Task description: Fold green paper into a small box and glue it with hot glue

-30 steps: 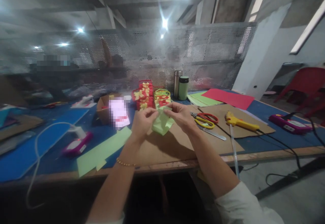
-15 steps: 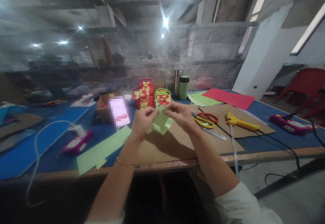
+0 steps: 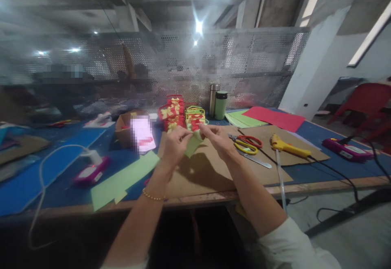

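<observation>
Between my two hands is a piece of light green paper [image 3: 192,146], held above a brown cardboard sheet [image 3: 210,175]. My left hand [image 3: 174,145] pinches its left side between thumb and fingers. At its upper right, my right hand [image 3: 217,138] is closed on the same paper, whose top edge looks bent over. Fingers cover part of the paper. Just behind stand yellow-green paper baskets [image 3: 196,116] with red decorations, and red paper baskets [image 3: 173,112] with yellow bows.
Red-handled scissors [image 3: 252,141], yellow-handled scissors [image 3: 247,148], a metal blade [image 3: 258,162] and a yellow glue gun [image 3: 290,147] lie on the right. Two bottles [image 3: 220,105] stand behind. At left are a green paper strip [image 3: 125,179], a cardboard box [image 3: 124,128] and a purple power strip [image 3: 93,173].
The green paper has turned and shows less of its face, with its lower part now narrower. My left hand has shifted slightly and both hands keep hold.
</observation>
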{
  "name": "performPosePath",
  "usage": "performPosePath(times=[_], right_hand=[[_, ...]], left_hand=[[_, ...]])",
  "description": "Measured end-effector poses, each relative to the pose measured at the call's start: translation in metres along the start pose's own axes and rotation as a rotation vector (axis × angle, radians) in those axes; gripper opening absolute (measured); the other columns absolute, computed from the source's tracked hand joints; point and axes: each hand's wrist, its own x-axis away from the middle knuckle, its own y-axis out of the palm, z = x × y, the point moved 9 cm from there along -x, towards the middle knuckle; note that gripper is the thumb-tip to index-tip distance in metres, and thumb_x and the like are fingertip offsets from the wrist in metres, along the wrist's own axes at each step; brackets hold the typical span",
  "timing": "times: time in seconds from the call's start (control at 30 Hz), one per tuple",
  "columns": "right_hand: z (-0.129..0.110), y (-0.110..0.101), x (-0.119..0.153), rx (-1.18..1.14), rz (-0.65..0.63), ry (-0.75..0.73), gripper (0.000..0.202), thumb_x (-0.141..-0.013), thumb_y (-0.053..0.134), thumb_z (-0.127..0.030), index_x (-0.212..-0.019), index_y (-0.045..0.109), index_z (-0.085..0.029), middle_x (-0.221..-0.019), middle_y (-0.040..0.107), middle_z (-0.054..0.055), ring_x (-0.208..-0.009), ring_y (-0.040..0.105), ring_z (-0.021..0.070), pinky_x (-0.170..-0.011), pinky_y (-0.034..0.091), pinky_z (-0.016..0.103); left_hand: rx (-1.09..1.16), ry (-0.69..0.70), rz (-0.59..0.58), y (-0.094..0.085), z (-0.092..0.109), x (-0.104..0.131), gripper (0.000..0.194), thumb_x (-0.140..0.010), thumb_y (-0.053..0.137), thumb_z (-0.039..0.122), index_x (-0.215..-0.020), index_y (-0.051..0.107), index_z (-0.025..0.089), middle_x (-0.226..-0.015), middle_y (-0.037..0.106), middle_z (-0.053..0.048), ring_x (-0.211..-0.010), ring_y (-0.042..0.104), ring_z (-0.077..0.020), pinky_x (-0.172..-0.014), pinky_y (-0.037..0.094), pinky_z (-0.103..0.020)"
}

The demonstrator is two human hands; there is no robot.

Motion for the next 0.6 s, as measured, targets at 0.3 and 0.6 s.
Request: performPosePath(times=[0.3, 0.6], right_hand=[[0.012, -0.001, -0.002, -0.046, -0.001, 0.116, 0.031, -0.069, 0.065, -0.047, -0.055, 0.061, -0.02, -0.058, 0.056, 0.0, -0.061, 0.048, 0.0144, -0.061, 0.037, 0.029], [0.014, 0.001, -0.001, -0.093, -0.01, 0.154, 0.025, -0.065, 0.065, -0.043, -0.057, 0.061, -0.02, -0.058, 0.051, -0.003, -0.061, 0.044, 0.0131, -0.061, 0.035, 0.028]], left_hand=[[-0.006, 0.069, -0.034, 0.002, 0.006, 0.001, 0.012, -0.088, 0.065, 0.02, -0.086, 0.077, 0.023, -0.085, 0.072, -0.004, -0.082, 0.064, -0.0201, -0.08, 0.049, -0.034], [-0.131, 0.191, -0.029, 0.004, 0.013, 0.002, 0.013, -0.091, 0.064, 0.019, -0.09, 0.077, 0.023, -0.088, 0.073, -0.006, -0.087, 0.065, -0.0212, -0.083, 0.049, -0.036]])
